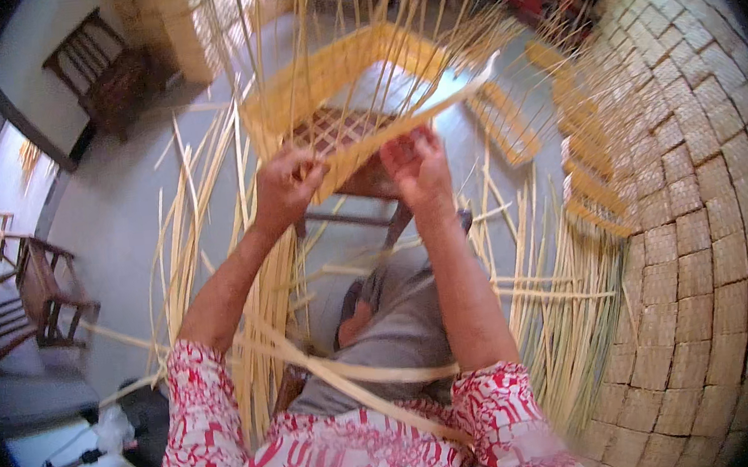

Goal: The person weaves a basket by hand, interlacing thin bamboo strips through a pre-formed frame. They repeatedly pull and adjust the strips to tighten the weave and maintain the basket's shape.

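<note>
A yellow basket [315,84] in the making rests on a dark wooden stool [378,180] in front of me. Thin upright stakes [300,24] rise from its woven walls, and its base is an open lattice. My left hand [287,186] is closed, fingers curled on the basket's near wall by the left corner. My right hand [422,168] is at the same wall farther right, fingers bent up against it. Motion blur hides whether its fingers grip. A pale flat strip [476,81] sticks out past the wall at upper right. Two long strips [378,373] cross my lap.
Loose cane strips [199,192] cover the floor on the left, with more strips [570,305] on the right. Several yellow woven frames [588,168] line a tall stack of woven panels [698,229]. Wooden chairs [42,297] stand at left.
</note>
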### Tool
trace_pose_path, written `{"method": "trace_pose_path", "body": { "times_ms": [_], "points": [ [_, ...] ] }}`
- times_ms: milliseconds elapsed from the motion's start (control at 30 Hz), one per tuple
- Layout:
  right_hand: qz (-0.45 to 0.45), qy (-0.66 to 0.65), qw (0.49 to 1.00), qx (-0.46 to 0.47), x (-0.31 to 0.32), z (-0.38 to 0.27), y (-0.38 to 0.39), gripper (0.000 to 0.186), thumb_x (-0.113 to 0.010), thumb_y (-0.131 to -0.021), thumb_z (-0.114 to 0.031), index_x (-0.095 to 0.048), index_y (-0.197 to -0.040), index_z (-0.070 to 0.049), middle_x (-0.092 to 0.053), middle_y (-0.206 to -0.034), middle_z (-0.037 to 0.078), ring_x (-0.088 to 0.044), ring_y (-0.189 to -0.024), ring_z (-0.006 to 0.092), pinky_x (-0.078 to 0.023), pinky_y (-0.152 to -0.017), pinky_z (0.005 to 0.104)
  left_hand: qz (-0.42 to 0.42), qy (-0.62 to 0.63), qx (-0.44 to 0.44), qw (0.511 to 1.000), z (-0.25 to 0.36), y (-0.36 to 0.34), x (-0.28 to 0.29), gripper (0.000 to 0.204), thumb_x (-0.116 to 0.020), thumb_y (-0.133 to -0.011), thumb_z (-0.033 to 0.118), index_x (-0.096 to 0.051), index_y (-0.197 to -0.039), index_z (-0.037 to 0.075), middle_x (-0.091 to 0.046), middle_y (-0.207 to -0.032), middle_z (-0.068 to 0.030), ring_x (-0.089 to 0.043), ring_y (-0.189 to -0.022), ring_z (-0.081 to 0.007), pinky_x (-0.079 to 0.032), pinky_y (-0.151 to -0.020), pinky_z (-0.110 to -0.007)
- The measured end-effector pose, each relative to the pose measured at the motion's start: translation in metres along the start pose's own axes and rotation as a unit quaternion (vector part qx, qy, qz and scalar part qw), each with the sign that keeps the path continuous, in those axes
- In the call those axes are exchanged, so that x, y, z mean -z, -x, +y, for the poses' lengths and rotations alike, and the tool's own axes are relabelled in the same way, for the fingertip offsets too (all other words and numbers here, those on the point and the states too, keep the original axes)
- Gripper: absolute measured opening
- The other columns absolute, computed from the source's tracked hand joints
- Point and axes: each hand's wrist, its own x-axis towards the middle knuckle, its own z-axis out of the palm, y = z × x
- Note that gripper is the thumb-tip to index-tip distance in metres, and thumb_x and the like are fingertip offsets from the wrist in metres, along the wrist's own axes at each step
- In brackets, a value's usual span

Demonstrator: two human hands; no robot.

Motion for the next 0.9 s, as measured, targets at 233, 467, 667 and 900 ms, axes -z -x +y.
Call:
{"method": "trace_pose_path", "body": {
  "times_ms": [233,467,667,900],
  "points": [
    [-0.059,-0.098,0.989,-0.089,-0.005,0.000,0.000,0.026,-0.059,-0.100,-0.031,-0.067,-0.097,-0.007,-0.069,-0.088,0.004,-0.068,-0.076,0.0173,-0.058,-0.071,0.0319,0.001,0.065,0.026,0.998,0.001,0.001,-0.002,0.010,-0.078,-0.083,0.005,-0.069,-0.083,0.002,-0.061,-0.077,-0.0041,-0.059,-0.071,-0.0146,-0.047,-0.065,-0.030],
    [-0.245,0.239,0.940,-0.020,-0.066,-0.015,0.031,0.056,-0.069,-0.094,-0.019,-0.047,-0.144,-0.005,-0.062,-0.129,0.011,-0.062,-0.101,0.0116,-0.052,-0.085,0.0263,0.005,0.052,0.019,0.998,0.001,-0.002,-0.003,0.012,-0.079,-0.082,0.009,-0.069,-0.084,0.003,-0.060,-0.076,-0.0046,-0.057,-0.067,-0.0130,-0.045,-0.060,-0.028],
    [-0.207,0.388,0.893,0.090,-0.055,-0.014,0.044,0.028,-0.069,-0.096,-0.029,-0.064,-0.088,-0.002,-0.060,-0.105,0.004,-0.057,-0.084,0.0099,-0.049,-0.077,0.0248,0.016,0.050,0.018,0.998,0.005,0.000,-0.005,0.013,-0.077,-0.084,0.010,-0.066,-0.085,0.004,-0.056,-0.075,-0.0040,-0.056,-0.066,-0.0144,-0.044,-0.058,-0.028],
    [-0.103,0.411,0.891,0.164,-0.057,-0.014,0.024,0.053,-0.057,-0.095,-0.012,-0.044,-0.145,-0.005,-0.055,-0.129,0.014,-0.054,-0.096,0.0137,-0.051,-0.088,0.0301,0.043,0.056,-0.001,0.998,-0.003,0.003,-0.009,0.013,-0.076,-0.085,0.009,-0.064,-0.087,0.004,-0.055,-0.075,-0.0046,-0.056,-0.066,-0.0161,-0.045,-0.059,-0.030]
  ]
}}
